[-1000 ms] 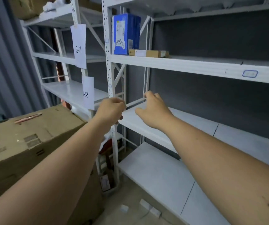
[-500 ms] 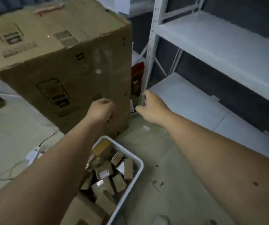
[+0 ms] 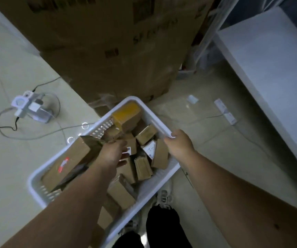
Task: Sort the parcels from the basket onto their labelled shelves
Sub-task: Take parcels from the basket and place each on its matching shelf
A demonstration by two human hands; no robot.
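Observation:
A white plastic basket stands on the floor below me, filled with several brown cardboard parcels. A yellow-taped parcel lies at its far end, and a long box with a red mark lies along its left side. My left hand reaches down into the middle of the pile, fingers and thumb either side of a small labelled parcel; whether it grips it is hidden. My right hand holds the basket's right rim, thumb on top, beside a parcel with a white label.
A tall cardboard box stands just behind the basket. A white adapter with cables lies on the floor at left, and a power strip at right. The lowest grey shelf board is at right. My shoes are under the basket's near edge.
My view dropped from the shelves to the basket. Both hands came down; the left went into the parcels and the right took the basket's rim.

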